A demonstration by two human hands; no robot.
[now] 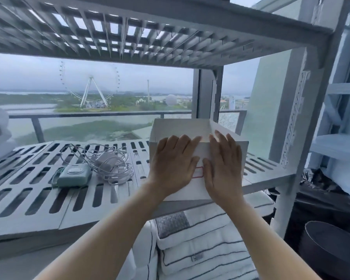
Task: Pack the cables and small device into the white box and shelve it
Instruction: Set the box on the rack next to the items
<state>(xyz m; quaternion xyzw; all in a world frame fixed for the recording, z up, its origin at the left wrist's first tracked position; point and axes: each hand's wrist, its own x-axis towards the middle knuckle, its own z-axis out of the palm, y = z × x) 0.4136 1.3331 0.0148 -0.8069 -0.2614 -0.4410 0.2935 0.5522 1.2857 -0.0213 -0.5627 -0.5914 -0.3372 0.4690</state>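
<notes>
An open white box stands on the slotted grey shelf, toward its right side. My left hand and my right hand lie flat side by side on the box's front wall, fingers straight, covering most of a red-outlined label. Left of the box lies a tangle of white cables with a white charger block among them. A small pale-green device rests against the cables' left edge. What is inside the box cannot be seen.
Another slotted shelf hangs close overhead. A grey upright post stands right of the box. Striped white bedding sits below the shelf, a dark round bin at lower right. A window and balcony rail lie behind.
</notes>
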